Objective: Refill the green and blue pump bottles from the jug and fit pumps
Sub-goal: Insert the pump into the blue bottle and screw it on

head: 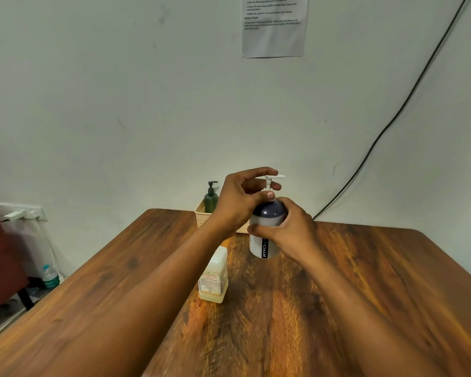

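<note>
A: Green bottle (211, 198) waits in the basket (201, 217) by the wall, pump on. Why is the jug (214, 276) so close?

B: Judged handy for pouring. Left hand (238, 198) pinches the white pump (269, 182), likely screwing it in; right hand (288, 227) clamps the blue bottle (264, 229) steady.

A: And round about?

B: Wooden tabletop (365, 281), pale wall, a paper (274, 25), a cable (392, 115).

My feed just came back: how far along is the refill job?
Done, by the look of it: the green pump bottle stands in the basket with its pump on. In hand: right hand holds the blue bottle; left hand is at its white pump. The jug stands beside. Left: seating that pump.
</note>
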